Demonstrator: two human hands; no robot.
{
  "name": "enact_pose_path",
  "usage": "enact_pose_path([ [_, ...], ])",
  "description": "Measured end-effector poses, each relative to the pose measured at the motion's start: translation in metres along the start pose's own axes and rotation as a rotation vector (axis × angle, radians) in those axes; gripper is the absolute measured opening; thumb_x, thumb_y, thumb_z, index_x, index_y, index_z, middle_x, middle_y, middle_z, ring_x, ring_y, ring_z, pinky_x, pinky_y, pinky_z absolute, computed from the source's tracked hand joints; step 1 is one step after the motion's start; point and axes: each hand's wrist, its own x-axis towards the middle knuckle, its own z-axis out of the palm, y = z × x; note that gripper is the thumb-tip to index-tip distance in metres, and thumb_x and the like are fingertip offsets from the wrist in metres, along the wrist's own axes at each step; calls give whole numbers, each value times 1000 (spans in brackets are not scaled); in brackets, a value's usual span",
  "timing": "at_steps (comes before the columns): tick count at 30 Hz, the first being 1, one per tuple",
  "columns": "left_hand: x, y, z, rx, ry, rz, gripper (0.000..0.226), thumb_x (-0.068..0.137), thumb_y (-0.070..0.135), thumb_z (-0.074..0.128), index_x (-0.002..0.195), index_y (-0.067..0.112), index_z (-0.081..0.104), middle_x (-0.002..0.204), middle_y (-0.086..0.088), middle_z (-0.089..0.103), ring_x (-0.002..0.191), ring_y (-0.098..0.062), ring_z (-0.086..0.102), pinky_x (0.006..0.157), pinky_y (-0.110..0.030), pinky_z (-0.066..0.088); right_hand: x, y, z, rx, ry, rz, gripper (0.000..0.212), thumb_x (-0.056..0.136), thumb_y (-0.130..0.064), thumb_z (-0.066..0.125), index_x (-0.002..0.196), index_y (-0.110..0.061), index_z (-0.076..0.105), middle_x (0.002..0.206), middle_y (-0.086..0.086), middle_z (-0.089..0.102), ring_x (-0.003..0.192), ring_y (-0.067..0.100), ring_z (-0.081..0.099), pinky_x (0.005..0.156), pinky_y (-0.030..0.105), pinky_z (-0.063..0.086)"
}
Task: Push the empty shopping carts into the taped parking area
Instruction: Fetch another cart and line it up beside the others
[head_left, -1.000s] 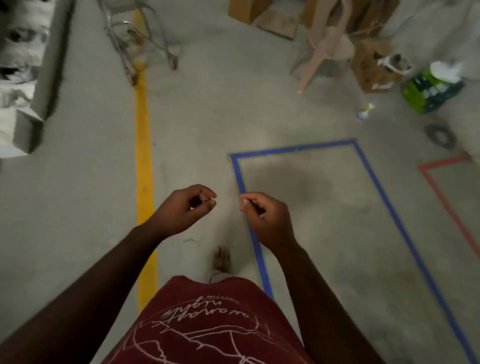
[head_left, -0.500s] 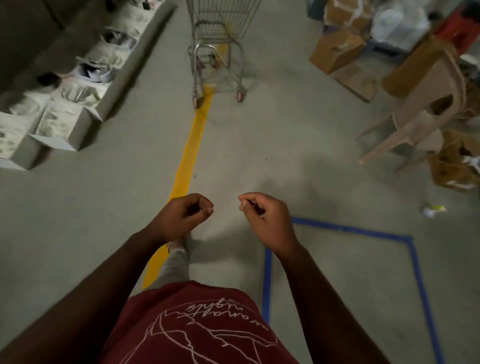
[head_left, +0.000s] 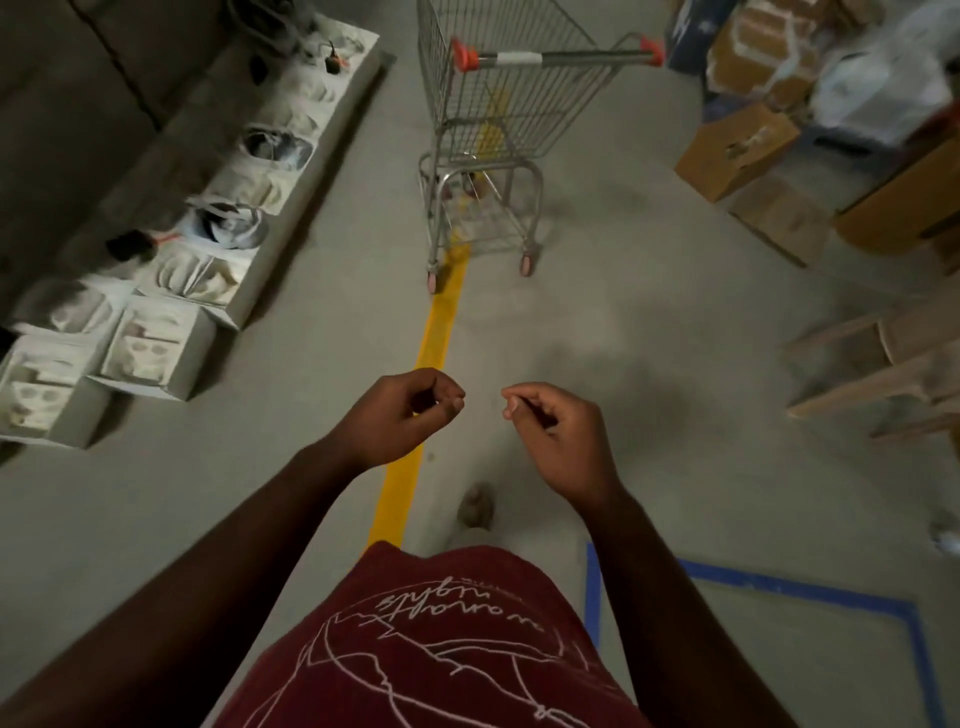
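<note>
An empty wire shopping cart (head_left: 498, 135) with red handle ends stands ahead of me on the concrete floor, straddling a yellow floor line (head_left: 431, 374). Its handle faces me. My left hand (head_left: 400, 415) and my right hand (head_left: 556, 431) hover side by side in front of my body, both loosely curled with nothing in them, well short of the cart. A blue taped rectangle (head_left: 810, 590) marks the floor at the lower right, just behind my right arm.
A row of open white boxes (head_left: 156, 291) runs along the left wall. Cardboard boxes (head_left: 737, 150) and bags are piled at the upper right. A pale plastic chair (head_left: 878, 364) lies at the right edge.
I have walked toward the cart, so it looks larger and closer. The blue taped area has slid down and to the right of the view. Both hands keep the same curled pose.
</note>
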Motion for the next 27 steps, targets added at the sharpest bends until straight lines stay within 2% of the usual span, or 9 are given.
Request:
enact_pose_path([
  [6, 152, -21, -46, 70, 10, 36, 10, 98, 34, 69, 98, 24, 71, 99, 14, 74, 85, -19, 71, 77, -45, 57, 153, 39, 12, 2, -11, -29, 15, 100, -30, 64, 111, -36, 73, 95, -19, 77, 87, 6, 75, 75, 38, 62],
  [10, 263, -17, -77, 94, 33, -6, 15, 96, 42, 68, 100, 29, 72, 91, 8, 73, 80, -25, 68, 75, -50, 57, 267, 59, -1, -5, -55, -12, 16, 100, -31, 64, 110, -30, 76, 94, -17, 77, 87, 6, 75, 75, 39, 61],
  [14, 353, -4, -97, 84, 40, 9, 11, 97, 42, 68, 101, 32, 71, 94, 17, 72, 80, -11, 68, 78, -46, 59, 366, 58, -18, -32, -106, -49, 17, 98, -33, 63, 109, -30, 76, 97, -18, 77, 86, 6, 74, 76, 38, 60],
  [17, 390, 5, -103, 67, 58, 35, 3, 98, 34, 69, 100, 33, 71, 90, 16, 71, 79, -7, 65, 78, -44, 58, 410, 53, -25, -61, -96, -103, 18, 98, -33, 64, 111, -30, 76, 99, -18, 77, 86, 6, 73, 76, 35, 60],
  [19, 479, 2, -123, 57, 32, 45, 5, 99, 28, 69, 102, 26, 73, 92, 14, 73, 84, -8, 68, 81, -42, 58, 495, 67, -33, -57, -64, -66, 17, 98, -32, 64, 111, -30, 76, 98, -18, 77, 86, 6, 73, 75, 33, 59],
  [23, 514, 18, -129, 121, 195, 195, 9, 99, 17, 68, 102, 17, 76, 99, 20, 72, 97, -4, 69, 86, -33, 56, 526, 63, -37, -42, -42, -89, 16, 100, -27, 64, 110, -29, 76, 96, -18, 76, 85, 7, 73, 74, 30, 59],
  [25, 555, 16, -140, 124, 262, 250, 11, 98, 18, 67, 105, 16, 75, 104, 14, 73, 101, -7, 68, 88, -31, 55, 558, 68, -37, -36, 6, -54, 15, 100, -27, 64, 109, -29, 75, 96, -17, 76, 86, 7, 74, 72, 28, 58],
  [27, 595, 14, -152, 169, 281, 325, 14, 98, 20, 67, 110, 16, 74, 111, 7, 72, 109, -12, 66, 95, -34, 52, 592, 70, -39, -49, 58, -54, 15, 100, -24, 64, 108, -26, 76, 96, -14, 76, 86, 7, 73, 72, 28, 57],
])
